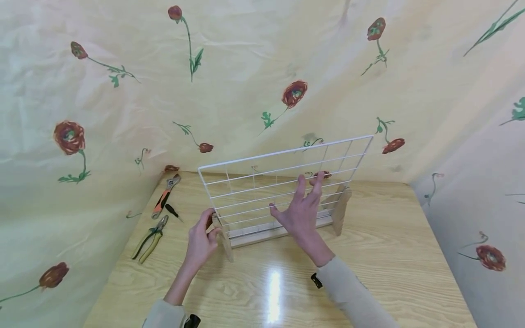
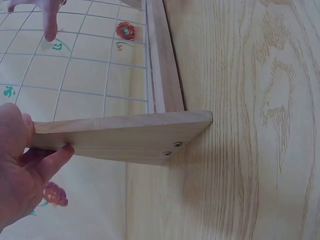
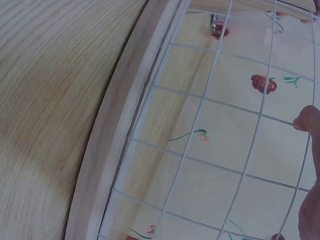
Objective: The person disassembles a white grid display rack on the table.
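A white wire grid (image 1: 287,152) stands tilted in a wooden stand, its lower edge along a wooden rail (image 1: 262,237). My left hand (image 1: 201,241) grips the upper end of the stand's left side panel (image 2: 125,135), thumb on the panel's outer face. Two screw heads (image 2: 177,144) show low on that face. The right side panel (image 1: 341,212) is at the rail's other end. My right hand (image 1: 302,214) is at the middle of the grid with its fingers spread; its thumb is against a wire in the right wrist view.
On the table (image 1: 393,255), at the left, lie an adjustable wrench (image 1: 165,197), a small black screwdriver (image 1: 172,211) and pliers (image 1: 151,239). Flower-patterned cloth (image 1: 238,100) hangs behind and along the sides.
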`<state>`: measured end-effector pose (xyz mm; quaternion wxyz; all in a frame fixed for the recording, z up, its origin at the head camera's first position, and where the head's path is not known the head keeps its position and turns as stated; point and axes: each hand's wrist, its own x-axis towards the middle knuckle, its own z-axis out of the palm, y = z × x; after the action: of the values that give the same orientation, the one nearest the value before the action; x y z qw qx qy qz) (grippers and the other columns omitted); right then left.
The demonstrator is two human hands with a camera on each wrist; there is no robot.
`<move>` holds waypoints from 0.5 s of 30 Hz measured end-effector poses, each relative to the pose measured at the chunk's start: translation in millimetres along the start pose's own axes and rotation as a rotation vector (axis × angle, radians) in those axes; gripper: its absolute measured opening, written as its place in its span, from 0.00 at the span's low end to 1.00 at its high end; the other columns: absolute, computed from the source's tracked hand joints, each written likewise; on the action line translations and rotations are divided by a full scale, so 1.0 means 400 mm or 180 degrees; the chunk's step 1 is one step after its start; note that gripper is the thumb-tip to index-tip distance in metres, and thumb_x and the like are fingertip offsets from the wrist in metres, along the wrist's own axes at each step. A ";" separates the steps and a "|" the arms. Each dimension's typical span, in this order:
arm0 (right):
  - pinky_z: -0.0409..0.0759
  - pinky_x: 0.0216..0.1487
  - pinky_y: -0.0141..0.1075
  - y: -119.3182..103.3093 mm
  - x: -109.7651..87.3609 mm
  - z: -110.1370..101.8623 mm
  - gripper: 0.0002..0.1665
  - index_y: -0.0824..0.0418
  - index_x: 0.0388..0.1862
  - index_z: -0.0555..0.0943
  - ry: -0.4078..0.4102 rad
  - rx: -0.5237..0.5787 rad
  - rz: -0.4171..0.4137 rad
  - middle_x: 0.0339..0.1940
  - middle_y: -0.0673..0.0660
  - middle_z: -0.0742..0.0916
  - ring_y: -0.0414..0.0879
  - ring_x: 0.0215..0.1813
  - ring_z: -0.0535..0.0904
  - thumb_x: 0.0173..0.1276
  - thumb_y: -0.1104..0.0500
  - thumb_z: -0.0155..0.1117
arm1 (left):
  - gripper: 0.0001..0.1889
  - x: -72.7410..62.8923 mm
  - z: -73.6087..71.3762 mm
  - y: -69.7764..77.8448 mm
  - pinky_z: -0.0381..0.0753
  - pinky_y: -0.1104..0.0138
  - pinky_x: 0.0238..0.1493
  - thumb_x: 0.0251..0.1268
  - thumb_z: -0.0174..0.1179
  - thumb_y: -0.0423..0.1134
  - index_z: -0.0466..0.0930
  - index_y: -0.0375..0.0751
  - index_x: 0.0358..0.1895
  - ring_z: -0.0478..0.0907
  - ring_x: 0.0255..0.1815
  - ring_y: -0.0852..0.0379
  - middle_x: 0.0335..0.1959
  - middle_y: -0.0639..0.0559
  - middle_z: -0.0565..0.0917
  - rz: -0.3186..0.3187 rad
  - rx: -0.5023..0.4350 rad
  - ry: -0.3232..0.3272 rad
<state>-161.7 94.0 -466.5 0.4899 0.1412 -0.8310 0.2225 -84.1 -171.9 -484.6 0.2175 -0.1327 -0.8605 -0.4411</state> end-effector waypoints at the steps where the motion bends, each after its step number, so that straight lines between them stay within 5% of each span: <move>1: 0.79 0.46 0.58 0.000 0.002 -0.001 0.80 0.61 0.76 0.47 -0.0010 0.0021 0.0015 0.77 0.73 0.43 0.69 0.61 0.65 0.29 0.49 0.89 | 0.29 0.002 0.001 0.001 0.85 0.47 0.41 0.51 0.66 0.13 0.71 0.29 0.58 0.80 0.49 0.28 0.46 0.28 0.82 -0.0001 -0.0004 0.0005; 15: 0.79 0.49 0.58 -0.010 0.038 -0.021 0.79 0.60 0.76 0.46 -0.0051 0.0012 0.0050 0.78 0.70 0.41 0.70 0.65 0.63 0.33 0.47 0.88 | 0.29 0.001 0.002 0.006 0.84 0.47 0.43 0.52 0.64 0.12 0.71 0.28 0.59 0.78 0.52 0.26 0.47 0.26 0.81 -0.0020 -0.0139 -0.0034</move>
<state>-161.1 94.5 -448.7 0.4812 0.1374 -0.8356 0.2267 -83.8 -169.8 -483.2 0.2086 -0.1369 -0.8523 -0.4597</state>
